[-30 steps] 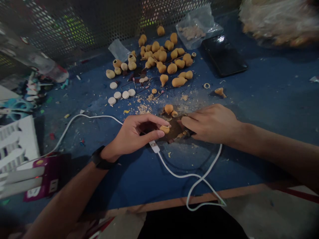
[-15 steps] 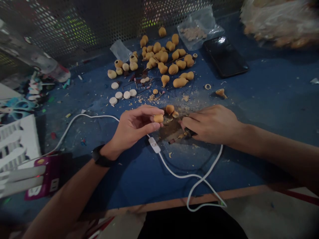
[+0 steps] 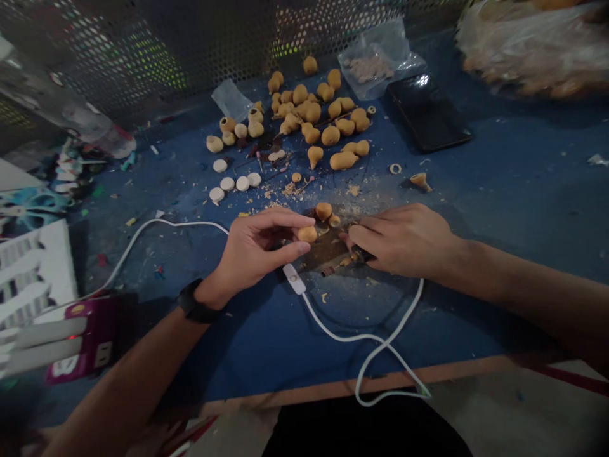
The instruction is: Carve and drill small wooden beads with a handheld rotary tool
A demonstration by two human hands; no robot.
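Note:
My left hand (image 3: 259, 246) is closed around a small tan gourd piece (image 3: 307, 234), pinched between thumb and fingertips. To its right, my right hand (image 3: 404, 241) is wrapped round a small rotary tool (image 3: 349, 259). The tool's dark body is mostly covered by my fingers, and its brass-coloured nose and reddish-brown tip point left, low over the table. Just beyond the hands lie a cut gourd (image 3: 324, 211) and a small gourd ring (image 3: 334, 220). A white cord with an inline switch (image 3: 294, 279) runs below my left hand.
Small gourds (image 3: 311, 113) are heaped at the back, near white discs (image 3: 242, 183). A black phone (image 3: 428, 113) and a clear bag (image 3: 375, 60) lie back right. At left are a purple box (image 3: 90, 343) and a plastic bottle (image 3: 102, 130). Shavings dot the blue table.
My left fingers have turned the gourd piece, so a rounder side of it shows, slightly lower and to the right. My right hand and the rotary tool have hardly moved.

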